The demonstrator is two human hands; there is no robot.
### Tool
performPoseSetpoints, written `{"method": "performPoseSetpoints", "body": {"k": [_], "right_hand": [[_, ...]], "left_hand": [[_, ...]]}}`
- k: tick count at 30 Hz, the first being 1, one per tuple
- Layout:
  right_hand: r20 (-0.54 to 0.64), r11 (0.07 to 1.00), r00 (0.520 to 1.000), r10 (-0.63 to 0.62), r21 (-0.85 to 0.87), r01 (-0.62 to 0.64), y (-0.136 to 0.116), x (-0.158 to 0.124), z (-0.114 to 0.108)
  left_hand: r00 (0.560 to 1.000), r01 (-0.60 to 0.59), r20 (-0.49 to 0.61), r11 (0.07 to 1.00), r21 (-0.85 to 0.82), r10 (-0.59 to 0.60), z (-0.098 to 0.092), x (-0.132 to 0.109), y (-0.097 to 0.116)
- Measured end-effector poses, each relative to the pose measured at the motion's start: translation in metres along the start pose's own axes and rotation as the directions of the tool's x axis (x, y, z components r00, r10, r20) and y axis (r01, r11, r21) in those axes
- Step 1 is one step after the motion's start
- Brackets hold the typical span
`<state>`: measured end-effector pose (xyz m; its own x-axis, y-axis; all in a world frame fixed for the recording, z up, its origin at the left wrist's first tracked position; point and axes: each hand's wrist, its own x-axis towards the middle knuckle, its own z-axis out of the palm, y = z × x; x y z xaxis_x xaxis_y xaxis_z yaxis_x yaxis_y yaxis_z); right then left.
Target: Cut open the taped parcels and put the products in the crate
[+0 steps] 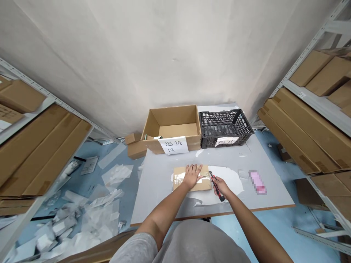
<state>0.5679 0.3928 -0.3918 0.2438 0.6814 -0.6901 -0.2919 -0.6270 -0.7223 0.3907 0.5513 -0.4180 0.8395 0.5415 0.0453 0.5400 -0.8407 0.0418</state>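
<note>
My left hand [192, 176] lies flat on a small cardboard parcel [206, 182], its fingers spread over the far edge. Shiny packing tape [179, 178] runs across the parcel's top. My right hand [221, 186] grips a red and black box cutter [219, 194] just right of the parcel, with its tip near the parcel's right edge. Both rest on a grey table [159, 190]. A pink object [257, 182], blurred out, lies further right.
An open cardboard carton [172, 124] and a black plastic crate [225, 128], both with paper signs, stand at the table's far edge. Metal shelves [315, 87] stacked with flat cartons flank both sides. White packing scraps [82, 215] litter the blue floor at left.
</note>
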Motion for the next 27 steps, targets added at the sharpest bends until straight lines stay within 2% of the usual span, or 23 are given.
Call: {"method": "performPoseSetpoints", "body": {"k": [8,14,27], "right_hand": [[0.031,0.999,1.000,0.003,0.037,-0.004,0.0016,0.0001,0.0050],[-0.012,0.999,1.000,0.013,0.038,-0.012,-0.0012,0.0016,0.0048],[0.003,0.999,1.000,0.006,0.039,-0.006,-0.0030,0.0051,0.0042]], "left_hand": [[1.000,0.004,0.006,1.000,-0.004,-0.004,-0.0017,-0.0007,0.0007],[1.000,0.002,0.008,1.000,0.006,-0.002,0.0010,-0.0002,0.0002],[1.000,0.008,0.015,1.000,0.008,-0.009,0.0058,-0.0007,-0.0018]]}}
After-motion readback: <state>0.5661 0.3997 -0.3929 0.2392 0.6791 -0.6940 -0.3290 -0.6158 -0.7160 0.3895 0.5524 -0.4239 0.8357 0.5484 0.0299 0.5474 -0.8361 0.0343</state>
